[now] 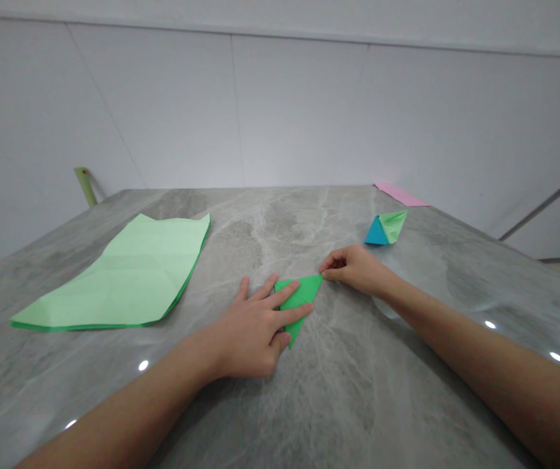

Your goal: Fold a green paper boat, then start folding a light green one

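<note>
Near the centre of the frame, a folded green paper triangle (303, 292) lies flat on a grey marbled desk (338, 397). The person's left hand (255, 333) reaches in from the lower left and rests palm down on the triangle's left half. Its fingers (284, 294) are spread open, flat and pressing, not gripping. The right hand (357, 268) comes in from the lower right, and its thumb and fingertips (327, 267) are closed in a pinch on the triangle's upper right corner.

The triangle's long axis slants from a lower tip beside the left thumb up and right to that pinched corner. The paper lies between the two hands. The left hand covers more of it, and the right hand touches only its tip.

At the left of the frame lies a stack of light green sheets (128, 273), well apart from both hands. A small folded blue and green paper shape (385, 228) sits just above the right hand. A pink sheet (401, 194) lies at the desk's far right edge.
</note>
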